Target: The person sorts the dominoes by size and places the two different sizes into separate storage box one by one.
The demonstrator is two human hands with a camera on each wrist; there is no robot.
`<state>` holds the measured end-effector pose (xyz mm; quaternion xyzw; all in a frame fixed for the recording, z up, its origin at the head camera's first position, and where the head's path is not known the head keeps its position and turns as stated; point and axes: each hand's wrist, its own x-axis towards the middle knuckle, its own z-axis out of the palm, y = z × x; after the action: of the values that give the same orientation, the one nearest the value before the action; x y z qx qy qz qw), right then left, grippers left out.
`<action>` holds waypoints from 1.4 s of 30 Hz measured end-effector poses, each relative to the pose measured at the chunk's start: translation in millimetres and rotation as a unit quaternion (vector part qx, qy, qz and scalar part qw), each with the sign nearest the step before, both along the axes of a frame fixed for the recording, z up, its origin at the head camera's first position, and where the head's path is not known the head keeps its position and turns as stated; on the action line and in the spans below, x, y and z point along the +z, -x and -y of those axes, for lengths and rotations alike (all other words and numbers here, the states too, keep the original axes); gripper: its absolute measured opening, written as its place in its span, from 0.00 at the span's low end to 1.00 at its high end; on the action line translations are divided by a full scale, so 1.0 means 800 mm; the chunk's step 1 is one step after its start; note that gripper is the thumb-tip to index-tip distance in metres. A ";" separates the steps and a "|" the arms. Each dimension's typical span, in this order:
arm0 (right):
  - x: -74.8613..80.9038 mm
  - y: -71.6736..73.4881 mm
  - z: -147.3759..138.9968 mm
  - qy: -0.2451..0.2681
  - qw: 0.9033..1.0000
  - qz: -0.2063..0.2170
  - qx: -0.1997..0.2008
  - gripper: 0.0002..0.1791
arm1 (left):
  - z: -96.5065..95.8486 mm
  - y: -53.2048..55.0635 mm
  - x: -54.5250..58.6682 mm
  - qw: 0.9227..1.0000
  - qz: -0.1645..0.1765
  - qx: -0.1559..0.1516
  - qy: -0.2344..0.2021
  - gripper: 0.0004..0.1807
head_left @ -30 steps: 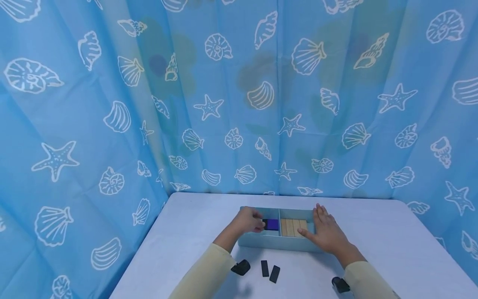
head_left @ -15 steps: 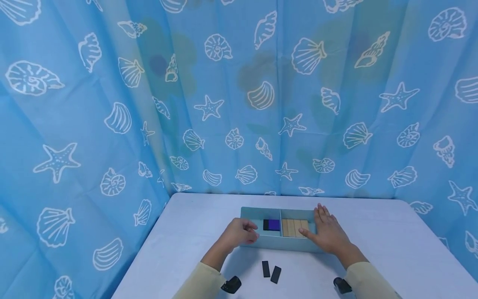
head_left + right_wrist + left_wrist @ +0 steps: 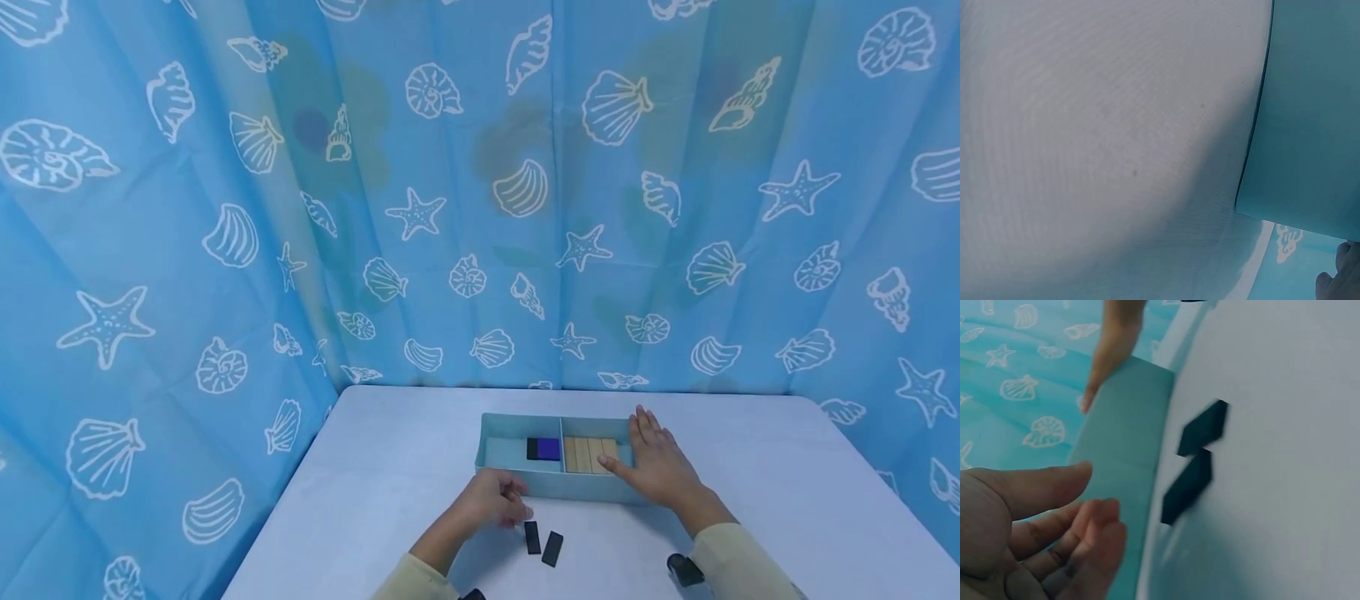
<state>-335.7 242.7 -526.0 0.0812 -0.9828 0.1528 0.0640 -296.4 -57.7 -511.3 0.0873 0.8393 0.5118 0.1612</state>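
Observation:
My left hand [image 3: 491, 500] hovers in front of the box near two small black blocks on the table. In the left wrist view its thumb and fingers are apart, loosely bent, with nothing between them. The nearer black block [image 3: 532, 537] lies just beyond the fingertips; the other black block [image 3: 552, 549] lies slanted to its right. My right hand [image 3: 660, 458] rests on the right end of the light blue box [image 3: 517, 483], fingers straight, thumb over the compartment with several wooden blocks [image 3: 588, 456]. In the left compartment sit a purple block [image 3: 549, 449] and a black block [image 3: 532, 449] against the divider.
A white-covered table [image 3: 375, 467] carries everything. Behind it and along the left hangs a blue curtain [image 3: 465, 208] printed with shells and starfish. A dark wrist-worn device [image 3: 685, 570] sits under the right sleeve.
My left hand has come out of the box's left compartment and moved down toward the two black blocks on the table. The right hand stays at the box's right end.

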 end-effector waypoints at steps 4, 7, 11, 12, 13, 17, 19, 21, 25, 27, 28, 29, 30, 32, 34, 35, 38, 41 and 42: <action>-0.002 0.000 0.000 0.002 1.000 0.011 0.002 0.60 | 0.001 -0.007 -0.010 0.997 0.012 -0.001 0.072 0.15; -0.002 0.001 -0.001 0.002 1.000 0.015 0.003 0.61 | 0.001 -0.013 -0.018 0.994 0.018 0.004 0.112 0.18; -0.002 0.002 -0.001 0.001 1.000 0.004 0.001 0.60 | 0.000 -0.018 -0.022 0.992 0.006 0.007 0.129 0.18; -0.002 0.002 -0.001 0.002 1.000 0.003 0.002 0.60 | 0.000 -0.019 -0.022 0.991 0.002 0.008 0.130 0.17; -0.001 0.004 -0.001 0.004 1.000 0.000 0.004 0.60 | 0.000 -0.019 -0.022 0.991 -0.003 0.010 0.132 0.17; -0.001 0.005 -0.002 0.003 1.000 -0.003 0.008 0.60 | 0.000 -0.020 -0.022 0.991 -0.012 0.012 0.134 0.15; -0.003 0.005 -0.003 0.003 1.000 -0.003 0.010 0.61 | -0.001 -0.021 -0.024 0.991 -0.014 0.013 0.132 0.15; -0.005 0.005 -0.004 0.004 1.000 -0.003 0.010 0.61 | -0.002 -0.022 -0.025 0.991 -0.013 0.013 0.132 0.15; -0.007 0.006 -0.005 0.004 1.000 -0.006 0.010 0.61 | -0.004 -0.021 -0.027 0.989 -0.022 0.011 0.147 0.16; -0.007 0.008 -0.004 0.002 1.000 -0.008 0.009 0.61 | -0.005 -0.020 -0.026 0.987 -0.031 0.011 0.159 0.16; -0.008 0.007 -0.004 0.001 1.000 -0.009 0.009 0.61 | -0.006 -0.020 -0.026 0.986 -0.033 0.011 0.165 0.16; -0.008 0.007 -0.004 0.000 1.000 -0.009 0.009 0.61 | -0.007 -0.021 -0.025 0.985 -0.034 0.011 0.169 0.15; -0.008 0.007 -0.004 0.000 1.000 -0.009 0.008 0.61 | -0.008 -0.021 -0.025 0.984 -0.034 0.012 0.172 0.15; -0.007 0.006 -0.003 0.002 1.000 -0.006 0.008 0.61 | -0.009 -0.022 -0.025 0.984 -0.032 0.015 0.175 0.14; -0.006 0.005 -0.002 0.001 1.000 -0.004 0.008 0.61 | -0.010 -0.021 -0.026 0.984 -0.027 0.016 0.174 0.14; -0.005 0.005 -0.001 0.001 1.000 -0.003 0.007 0.61 | -0.010 -0.021 -0.026 0.985 -0.025 0.015 0.172 0.14; -0.003 0.004 -0.001 -0.001 1.000 -0.004 0.005 0.61 | -0.010 -0.019 -0.028 0.985 -0.026 0.006 0.171 0.17; -0.003 0.004 0.000 0.003 1.000 -0.005 0.004 0.61 | -0.009 -0.017 -0.029 0.985 -0.032 -0.004 0.170 0.19; -0.003 0.004 0.000 0.002 1.000 -0.006 0.004 0.61 | -0.009 -0.017 -0.029 0.985 -0.032 -0.006 0.169 0.18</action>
<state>-339.0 242.9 -528.6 0.0863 -0.9817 0.1550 0.0692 -282.4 -50.6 -534.7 0.0803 0.9181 0.3581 0.1495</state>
